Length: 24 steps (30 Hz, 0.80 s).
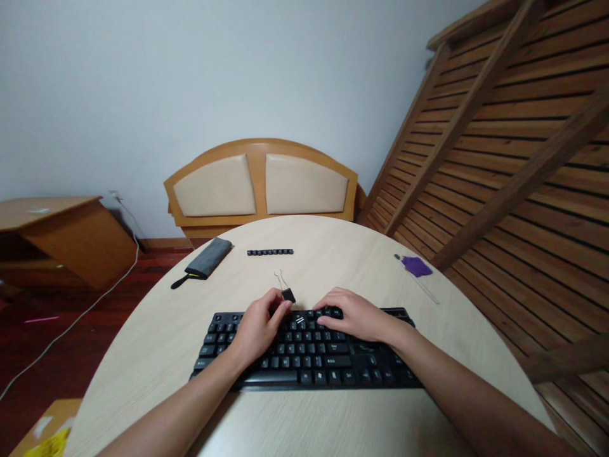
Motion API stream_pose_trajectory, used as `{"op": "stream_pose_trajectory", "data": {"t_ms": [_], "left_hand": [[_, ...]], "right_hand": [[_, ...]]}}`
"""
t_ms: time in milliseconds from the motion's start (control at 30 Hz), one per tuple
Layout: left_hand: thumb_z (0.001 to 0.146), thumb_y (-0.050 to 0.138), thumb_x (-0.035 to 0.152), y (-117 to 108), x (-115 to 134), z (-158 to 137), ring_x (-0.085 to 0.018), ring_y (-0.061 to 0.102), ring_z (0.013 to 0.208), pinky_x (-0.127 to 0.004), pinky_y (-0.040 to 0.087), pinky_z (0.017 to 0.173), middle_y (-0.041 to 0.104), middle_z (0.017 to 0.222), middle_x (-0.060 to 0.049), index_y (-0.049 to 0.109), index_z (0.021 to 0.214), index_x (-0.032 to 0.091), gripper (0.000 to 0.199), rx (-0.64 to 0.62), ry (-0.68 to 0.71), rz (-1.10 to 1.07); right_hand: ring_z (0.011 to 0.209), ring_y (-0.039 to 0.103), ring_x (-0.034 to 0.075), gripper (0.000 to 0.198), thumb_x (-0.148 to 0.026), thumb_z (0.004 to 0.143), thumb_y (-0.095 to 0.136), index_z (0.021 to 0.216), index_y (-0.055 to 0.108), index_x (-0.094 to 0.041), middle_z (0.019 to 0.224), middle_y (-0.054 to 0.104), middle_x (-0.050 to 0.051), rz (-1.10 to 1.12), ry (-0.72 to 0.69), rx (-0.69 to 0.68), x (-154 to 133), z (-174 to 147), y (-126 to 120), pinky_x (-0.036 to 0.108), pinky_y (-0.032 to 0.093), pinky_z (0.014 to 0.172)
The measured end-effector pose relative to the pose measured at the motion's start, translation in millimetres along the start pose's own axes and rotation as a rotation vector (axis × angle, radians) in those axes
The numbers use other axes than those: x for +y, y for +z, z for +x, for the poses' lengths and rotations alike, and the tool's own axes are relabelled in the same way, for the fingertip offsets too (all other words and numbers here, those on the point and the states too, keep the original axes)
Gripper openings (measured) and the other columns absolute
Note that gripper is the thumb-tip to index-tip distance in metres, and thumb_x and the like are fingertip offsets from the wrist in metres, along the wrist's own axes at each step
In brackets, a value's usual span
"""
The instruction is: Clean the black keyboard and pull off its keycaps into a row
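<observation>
A black keyboard [295,365] lies at the near side of the round table. My left hand [259,327] is over its upper middle, thumb and fingers pinched on a keycap puller [288,295]. The puller has a small black handle and two thin wire prongs that point up and away from me. My right hand [352,314] rests on the keyboard's upper right, fingers stretched along the top row and thumb apart from them. Two short white streaks show among the keys between my hands. Farther back, several loose black keycaps [270,252] stand in a straight row.
On the pale table [157,330] lie a grey pouch [209,259] at the left and a purple cloth [417,266] with a thin, long-handled tool at the right. Wooden slats [514,158] lean at the right. Behind the table stands a padded headboard [261,149].
</observation>
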<state>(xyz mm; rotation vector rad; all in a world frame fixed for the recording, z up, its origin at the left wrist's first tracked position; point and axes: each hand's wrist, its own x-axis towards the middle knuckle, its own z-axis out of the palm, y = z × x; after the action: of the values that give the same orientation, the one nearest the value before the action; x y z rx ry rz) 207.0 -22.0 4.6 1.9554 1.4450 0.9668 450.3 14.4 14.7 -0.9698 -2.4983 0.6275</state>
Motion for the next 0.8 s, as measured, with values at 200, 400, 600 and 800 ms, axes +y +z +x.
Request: {"op": "stream_pose_trajectory", "data": {"t_ms": [200,400,600,800], "left_hand": [[0.096,0.048,0.032,-4,18,-11,-0.02,0.062,0.083,-0.03,0.044,0.075,0.067,0.088,-0.003,0.059,0.091,0.021,0.017,0.014,0.105,0.078],[0.097,0.046,0.033,-1,16,-13,-0.02,0.062,0.081,-0.031,0.045,0.075,0.068,0.087,-0.004,0.058,0.091,0.021,0.019,0.024,0.019,0.015],[0.096,0.046,0.035,4,8,-7,-0.02,0.064,0.083,-0.03,0.048,0.077,0.069,0.085,-0.003,0.059,0.092,0.02,0.02,0.008,-0.03,-0.167],[0.097,0.047,0.035,3,9,-7,-0.019,0.063,0.08,-0.028,0.047,0.075,0.067,0.082,-0.002,0.059,0.089,0.02,0.021,-0.005,-0.018,-0.185]], "right_hand": [[0.101,0.062,0.021,0.022,-0.036,0.09,0.063,0.106,0.07,-0.024,0.104,0.072,0.004,-0.057,0.006,0.03,-12,1,12,0.035,0.044,0.091],[0.1,0.061,0.021,0.02,-0.035,0.091,0.062,0.106,0.069,-0.023,0.101,0.07,0.005,-0.11,-0.008,0.061,-22,1,21,0.036,0.045,0.089],[0.098,0.06,0.021,0.018,-0.031,0.091,0.061,0.105,0.069,-0.022,0.098,0.07,0.005,-0.119,-0.046,0.066,-24,1,20,0.036,0.047,0.089],[0.104,0.059,0.022,0.028,-0.028,0.092,0.059,0.119,0.063,-0.024,0.109,0.067,0.007,-0.099,-0.09,0.096,-27,-1,19,0.039,0.047,0.092]]}}
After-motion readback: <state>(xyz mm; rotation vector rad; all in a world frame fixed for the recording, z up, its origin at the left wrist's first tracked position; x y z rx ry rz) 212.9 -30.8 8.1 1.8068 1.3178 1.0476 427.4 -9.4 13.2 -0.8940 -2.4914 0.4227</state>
